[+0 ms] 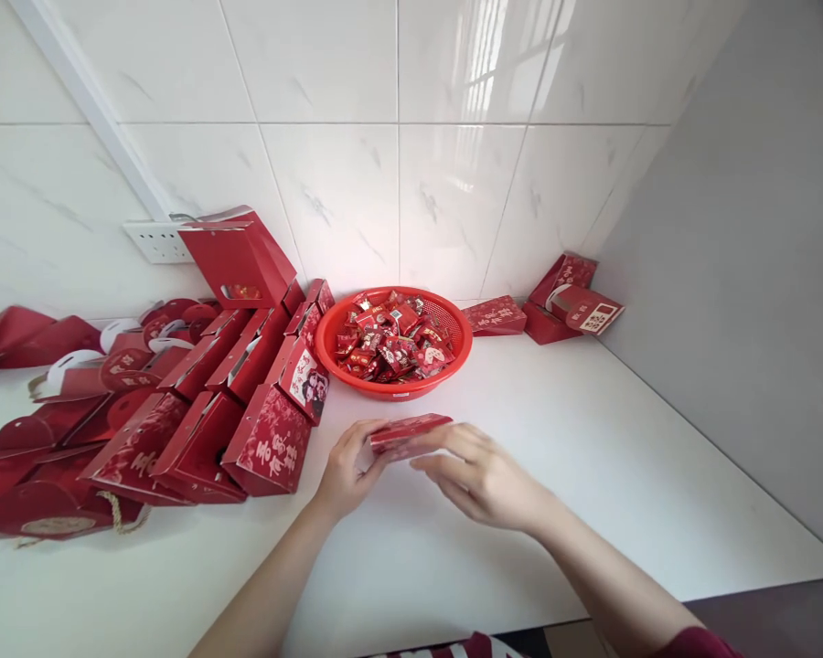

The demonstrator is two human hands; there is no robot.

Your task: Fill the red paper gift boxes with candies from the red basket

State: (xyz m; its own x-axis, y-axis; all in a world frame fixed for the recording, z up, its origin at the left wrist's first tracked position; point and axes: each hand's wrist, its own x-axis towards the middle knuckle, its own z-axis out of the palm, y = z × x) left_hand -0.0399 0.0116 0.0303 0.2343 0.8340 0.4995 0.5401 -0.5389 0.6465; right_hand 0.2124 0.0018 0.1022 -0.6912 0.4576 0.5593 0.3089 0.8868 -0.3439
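A small red box (pixel 411 433) is held above the white table, in front of the basket. My left hand (pixel 348 468) grips its left end between thumb and fingers. At its right side is my right hand (pixel 484 475), fingers bent and slightly blurred, the upper ones against the box and the lower ones apart from it. Just beyond stands a red plastic basket (pixel 392 391) full of small red wrapped packets (pixel 398 343).
Rows of red boxes (pixel 271 439) fill the left of the white table (pixel 590 439), with a larger red box (pixel 237 265) on top at the back. More red boxes (pixel 497 316) lie right of the basket. A tiled wall and a grey panel bound the table.
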